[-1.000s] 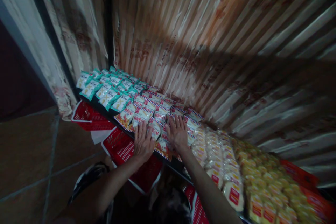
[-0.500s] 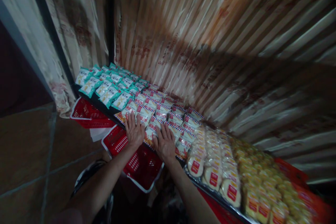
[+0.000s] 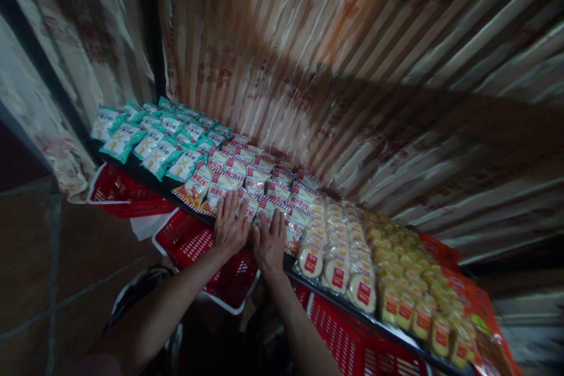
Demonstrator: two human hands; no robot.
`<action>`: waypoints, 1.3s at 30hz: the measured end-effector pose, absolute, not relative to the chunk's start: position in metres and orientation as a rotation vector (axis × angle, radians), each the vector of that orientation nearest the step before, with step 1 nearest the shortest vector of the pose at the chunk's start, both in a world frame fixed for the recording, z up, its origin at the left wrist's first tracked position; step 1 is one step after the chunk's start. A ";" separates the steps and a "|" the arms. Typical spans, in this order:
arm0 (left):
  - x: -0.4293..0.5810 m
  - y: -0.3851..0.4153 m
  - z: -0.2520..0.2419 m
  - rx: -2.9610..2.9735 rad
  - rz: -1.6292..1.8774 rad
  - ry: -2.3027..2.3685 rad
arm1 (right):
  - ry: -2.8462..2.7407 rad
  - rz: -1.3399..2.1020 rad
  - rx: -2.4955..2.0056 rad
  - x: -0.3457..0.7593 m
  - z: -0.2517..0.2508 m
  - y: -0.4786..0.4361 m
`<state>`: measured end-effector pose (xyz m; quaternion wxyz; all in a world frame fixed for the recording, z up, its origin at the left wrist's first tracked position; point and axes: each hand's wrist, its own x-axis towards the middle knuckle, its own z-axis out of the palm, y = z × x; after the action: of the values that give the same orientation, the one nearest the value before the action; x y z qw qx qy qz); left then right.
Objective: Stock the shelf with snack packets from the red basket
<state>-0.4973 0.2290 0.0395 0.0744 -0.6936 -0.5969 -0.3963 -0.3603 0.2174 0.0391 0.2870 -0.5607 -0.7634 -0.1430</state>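
My left hand (image 3: 231,227) lies with fingers stretched over the front of white snack packets (image 3: 224,185) with red lettering and striped top edges. Just to its right, my right hand (image 3: 269,245) rests its extended fingers on another packet of the same kind (image 3: 296,224). Both hands touch the front row, and the parts of the packets under the fingers are hidden. These packets stand in rows on a narrow dark shelf (image 3: 165,188). Teal-and-white packets (image 3: 159,157) fill the left end of it.
Clear-wrapped round pastries (image 3: 337,275) and small yellow packaged cakes (image 3: 405,308) continue rightward, then orange packets (image 3: 487,320). Red baskets (image 3: 185,241) sit below the shelf edge. A pleated, printed curtain-like sheet (image 3: 282,64) rises behind. Tiled floor (image 3: 30,264) shows at left.
The view has swung right, showing more red basket below the pastries. Both hands have shifted slightly right along the front row of white packets, staying flat against them.
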 end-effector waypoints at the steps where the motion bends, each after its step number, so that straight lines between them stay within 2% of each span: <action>1: -0.495 0.229 0.040 -2.081 -1.194 -1.789 | -2.047 -0.369 -1.491 -0.360 0.038 0.218; 7: -0.485 0.231 0.043 -2.081 -1.240 -1.777 | -2.089 -0.326 -1.426 -0.348 0.041 0.224; 17: -0.470 0.228 0.054 -2.161 -1.266 -1.599 | -1.881 -0.330 -1.560 -0.295 0.082 0.276; 26: -0.436 0.218 0.062 -2.377 -1.188 -1.378 | -1.867 -0.172 -1.555 -0.218 0.072 0.325; 33: -0.396 0.234 0.085 -2.480 -1.125 -1.304 | -1.964 -0.079 -1.567 -0.212 0.082 0.352; 39: -0.372 0.250 0.075 -2.558 -1.062 -1.327 | -2.036 0.010 -1.508 -0.210 0.079 0.353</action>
<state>-0.3725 0.2497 0.0746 0.0350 -0.8324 -0.4319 -0.3456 -0.2103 0.3531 0.0792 0.2993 -0.5680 -0.7666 0.0038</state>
